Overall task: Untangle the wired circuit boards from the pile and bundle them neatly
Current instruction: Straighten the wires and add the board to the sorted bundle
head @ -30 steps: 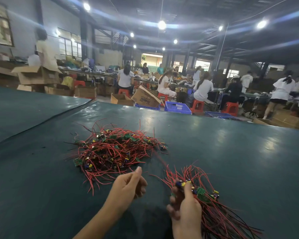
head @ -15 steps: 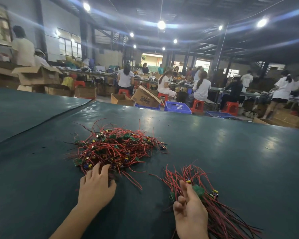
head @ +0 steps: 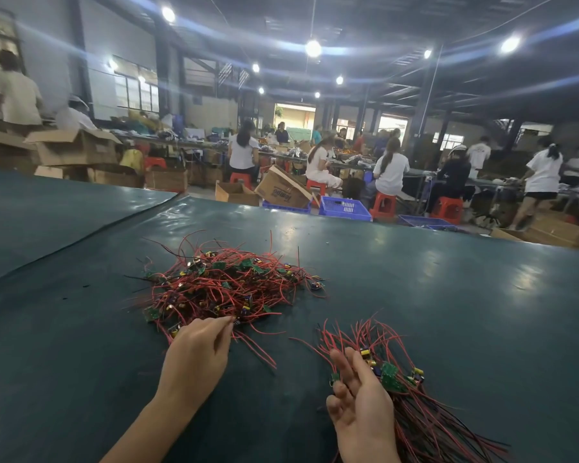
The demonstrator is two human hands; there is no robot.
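Note:
A tangled pile of wired circuit boards [head: 228, 285], small green boards with red wires, lies on the dark green table [head: 448, 295]. My left hand [head: 198, 355] reaches its near edge, fingertips drawn together and pinching a wired board there. A sorted bundle of wired boards [head: 391, 375] lies to the right with its wires running toward me. My right hand [head: 361, 406] rests against the bundle's left side with fingers relaxed and mostly straight, holding nothing.
The table's far edge [head: 348, 218] borders an aisle with blue crates [head: 345, 207], cardboard boxes [head: 281, 188] and red stools. Several people sit and stand at other tables behind. A seam [head: 81, 228] crosses the table cover at left.
My left hand moved forward from beside the bundle to the pile, lay flat on it, then drew its fingertips together at the near edge. My right hand released the bundle and opened.

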